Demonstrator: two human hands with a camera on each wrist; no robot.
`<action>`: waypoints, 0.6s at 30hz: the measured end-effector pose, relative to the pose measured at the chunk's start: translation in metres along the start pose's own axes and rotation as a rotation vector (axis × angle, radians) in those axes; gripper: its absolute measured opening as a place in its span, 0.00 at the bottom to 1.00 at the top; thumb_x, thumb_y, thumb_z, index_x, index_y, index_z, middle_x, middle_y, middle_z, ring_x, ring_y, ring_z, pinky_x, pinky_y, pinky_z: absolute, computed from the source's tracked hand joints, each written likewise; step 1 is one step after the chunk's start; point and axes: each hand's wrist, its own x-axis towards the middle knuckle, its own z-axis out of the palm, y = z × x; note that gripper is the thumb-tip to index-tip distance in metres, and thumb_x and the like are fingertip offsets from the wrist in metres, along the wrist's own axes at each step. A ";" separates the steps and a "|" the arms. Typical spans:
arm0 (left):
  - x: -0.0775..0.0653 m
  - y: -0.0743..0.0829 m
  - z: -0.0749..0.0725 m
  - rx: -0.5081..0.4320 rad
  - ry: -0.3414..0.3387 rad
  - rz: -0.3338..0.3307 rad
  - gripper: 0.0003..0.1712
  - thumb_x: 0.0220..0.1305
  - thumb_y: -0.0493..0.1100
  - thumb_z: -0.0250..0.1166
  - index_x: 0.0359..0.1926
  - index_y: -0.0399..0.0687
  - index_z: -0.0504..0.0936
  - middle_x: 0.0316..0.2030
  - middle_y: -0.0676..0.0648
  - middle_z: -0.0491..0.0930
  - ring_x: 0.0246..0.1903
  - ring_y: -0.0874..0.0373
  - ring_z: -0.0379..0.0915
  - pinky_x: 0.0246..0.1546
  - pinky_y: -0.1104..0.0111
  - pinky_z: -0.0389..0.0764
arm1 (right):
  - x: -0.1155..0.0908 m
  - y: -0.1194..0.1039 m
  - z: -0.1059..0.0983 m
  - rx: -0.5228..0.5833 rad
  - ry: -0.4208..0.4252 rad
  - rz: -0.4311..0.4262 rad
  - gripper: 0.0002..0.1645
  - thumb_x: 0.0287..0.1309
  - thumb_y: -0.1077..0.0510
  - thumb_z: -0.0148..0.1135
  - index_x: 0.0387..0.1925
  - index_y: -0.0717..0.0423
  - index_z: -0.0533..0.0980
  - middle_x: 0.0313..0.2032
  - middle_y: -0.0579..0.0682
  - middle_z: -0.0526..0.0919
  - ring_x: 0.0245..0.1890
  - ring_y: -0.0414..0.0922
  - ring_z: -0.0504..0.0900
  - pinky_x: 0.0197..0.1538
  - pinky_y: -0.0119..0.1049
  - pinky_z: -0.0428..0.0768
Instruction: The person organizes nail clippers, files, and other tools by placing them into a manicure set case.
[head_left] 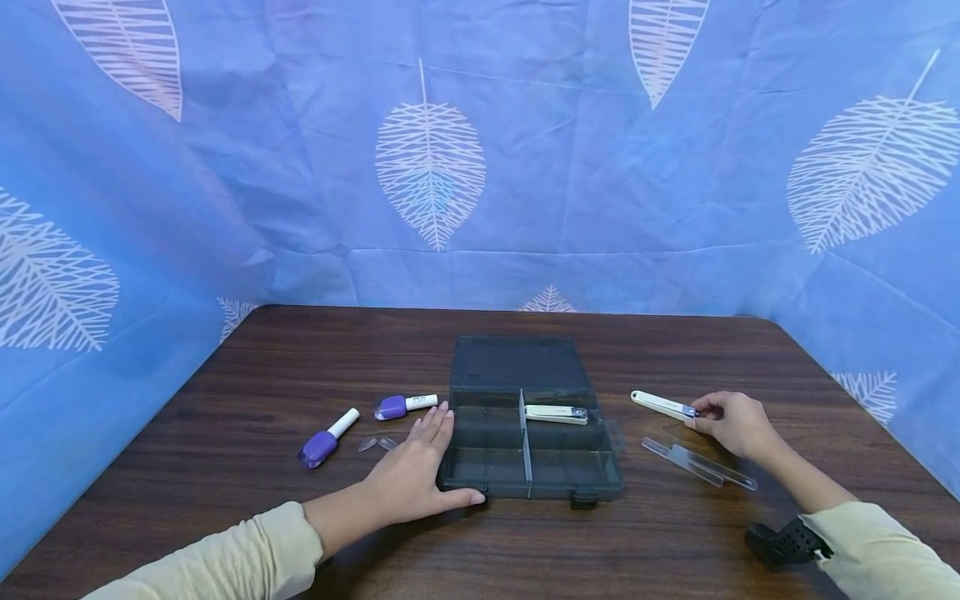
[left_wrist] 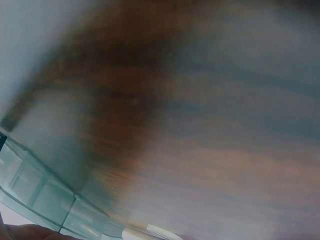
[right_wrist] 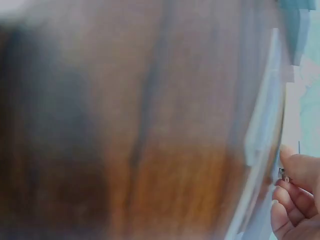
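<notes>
My left hand (head_left: 412,475) rests against the left side of a dark see-through divided box (head_left: 491,492), fingers straight and thumb along its front corner. The box's lid (head_left: 517,362) lies back behind it. One white nail clipper (head_left: 555,414) sits in the back right compartment, beside the upright divider (head_left: 525,442). Right of the box, my right hand (head_left: 738,423) pinches the metal end of a second white nail clipper (head_left: 660,404) between thumb and fingers. The right wrist view also shows this metal end (right_wrist: 283,175) at the fingertips.
Two purple nail polish bottles (head_left: 321,446) with white caps and small clear nail-shaped pieces (head_left: 367,444) lie left of the box. Clear flat plastic strips (head_left: 697,467) lie just in front of my right hand. A blue leaf-print cloth (head_left: 525,167) hangs behind the wooden table (head_left: 360,342).
</notes>
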 end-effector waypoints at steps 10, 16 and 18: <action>0.000 0.000 -0.001 0.001 -0.008 -0.009 0.60 0.51 0.72 0.59 0.69 0.32 0.52 0.70 0.34 0.49 0.70 0.43 0.47 0.66 0.53 0.59 | -0.005 -0.006 -0.003 -0.001 0.028 -0.004 0.12 0.53 0.63 0.63 0.36 0.70 0.79 0.23 0.51 0.80 0.21 0.40 0.68 0.22 0.30 0.65; 0.000 0.000 -0.001 0.016 0.004 0.001 0.60 0.51 0.72 0.58 0.68 0.31 0.53 0.70 0.34 0.50 0.70 0.43 0.48 0.66 0.53 0.59 | -0.008 -0.011 -0.005 0.014 0.053 -0.031 0.10 0.54 0.63 0.62 0.35 0.69 0.79 0.22 0.49 0.79 0.19 0.37 0.66 0.21 0.29 0.64; 0.000 0.000 -0.001 0.014 0.001 0.002 0.60 0.51 0.72 0.58 0.68 0.31 0.53 0.70 0.34 0.50 0.70 0.42 0.48 0.66 0.53 0.59 | -0.009 -0.015 -0.006 0.025 0.062 -0.043 0.11 0.54 0.62 0.62 0.35 0.68 0.79 0.22 0.48 0.78 0.18 0.35 0.65 0.20 0.29 0.64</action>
